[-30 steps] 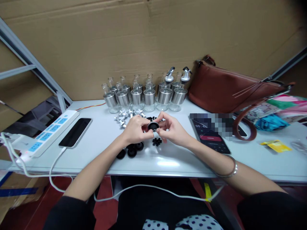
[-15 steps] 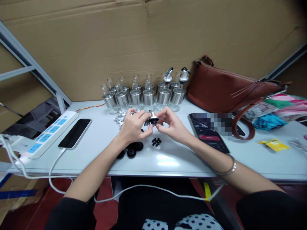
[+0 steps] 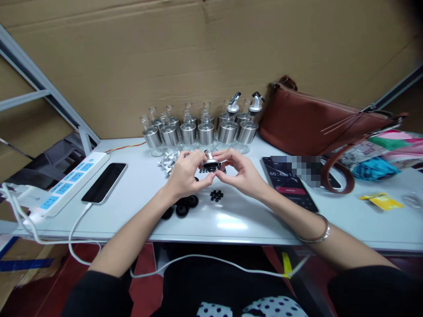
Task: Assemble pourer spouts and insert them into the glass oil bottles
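Both my hands meet over the middle of the white table (image 3: 231,220). My left hand (image 3: 185,173) and my right hand (image 3: 239,174) pinch a small pourer cap (image 3: 209,163) between their fingertips; it has a black ring base and a silver spout pointing up. Below the hands lie a heap of tiny black rubber pieces (image 3: 216,195) and three black round caps (image 3: 181,207). Loose silver spout parts (image 3: 168,160) lie just left of my left hand. A row of several glass bottles with silver sleeves (image 3: 198,130) stands behind; two at the right carry pourers.
A black phone (image 3: 104,182) on a white cable lies left, beside a white power strip (image 3: 66,182) with blue sockets. A second phone showing a timer (image 3: 291,185) lies right. A brown leather bag (image 3: 317,119), colourful fabric (image 3: 386,154) and a yellow packet (image 3: 383,201) fill the right. Cardboard backs the table.
The cap was held low with its black face toward me; both hands lifted it slightly and turned it so the silver spout points up.
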The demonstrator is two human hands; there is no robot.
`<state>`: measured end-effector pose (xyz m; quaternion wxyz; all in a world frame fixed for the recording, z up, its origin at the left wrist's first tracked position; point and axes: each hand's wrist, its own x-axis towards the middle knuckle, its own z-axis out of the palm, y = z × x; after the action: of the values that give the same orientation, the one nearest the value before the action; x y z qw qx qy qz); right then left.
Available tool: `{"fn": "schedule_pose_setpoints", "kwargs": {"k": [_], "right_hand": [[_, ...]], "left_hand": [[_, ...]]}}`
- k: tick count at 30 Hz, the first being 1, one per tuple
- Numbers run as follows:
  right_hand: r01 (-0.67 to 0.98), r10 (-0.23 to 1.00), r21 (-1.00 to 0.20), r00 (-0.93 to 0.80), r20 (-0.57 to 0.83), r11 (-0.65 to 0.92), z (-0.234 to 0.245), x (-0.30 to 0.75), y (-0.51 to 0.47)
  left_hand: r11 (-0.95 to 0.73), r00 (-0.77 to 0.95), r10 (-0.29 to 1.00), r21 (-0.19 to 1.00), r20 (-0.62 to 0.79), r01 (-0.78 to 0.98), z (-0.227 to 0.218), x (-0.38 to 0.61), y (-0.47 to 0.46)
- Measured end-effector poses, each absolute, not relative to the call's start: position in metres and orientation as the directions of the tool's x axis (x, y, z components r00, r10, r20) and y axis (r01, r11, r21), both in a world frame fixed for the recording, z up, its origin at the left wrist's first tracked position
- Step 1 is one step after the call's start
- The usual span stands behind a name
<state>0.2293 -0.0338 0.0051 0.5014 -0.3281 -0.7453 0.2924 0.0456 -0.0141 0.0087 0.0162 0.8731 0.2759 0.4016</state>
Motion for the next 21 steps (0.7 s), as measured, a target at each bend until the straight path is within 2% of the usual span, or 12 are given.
{"fn": "schedule_pose_setpoints", "kwargs": {"k": [7,9,11,13,15,21], "right_hand": [[0.218,0.772,-0.751,-0.322,0.548,0.624,0.007,0.232,-0.033],[0.234,0.778,-0.752,-0.328,0.535,0.616,0.007,0.233,-0.033],[0.263,0.778,-0.740,-0.336,0.531,0.619,0.008,0.232,-0.033],[0.311,0.767,-0.705,-0.346,0.541,0.637,0.008,0.232,-0.033],[0.376,0.758,-0.658,-0.352,0.549,0.652,0.008,0.233,-0.033],[0.650,0.787,-0.473,-0.347,0.511,0.594,0.002,0.246,-0.017]], "left_hand": [[-0.835,0.533,0.521,0.269,0.667,0.480,0.010,0.046,-0.015],[-0.815,0.506,0.559,0.320,0.657,0.484,0.010,0.046,-0.015],[-0.771,0.454,0.630,0.436,0.630,0.465,0.009,0.046,-0.014],[-0.711,0.402,0.703,0.557,0.587,0.429,0.007,0.047,-0.012],[-0.664,0.364,0.748,0.622,0.556,0.414,0.005,0.046,-0.009],[-0.617,0.292,0.782,0.619,0.551,0.485,0.007,0.045,-0.007]]}}
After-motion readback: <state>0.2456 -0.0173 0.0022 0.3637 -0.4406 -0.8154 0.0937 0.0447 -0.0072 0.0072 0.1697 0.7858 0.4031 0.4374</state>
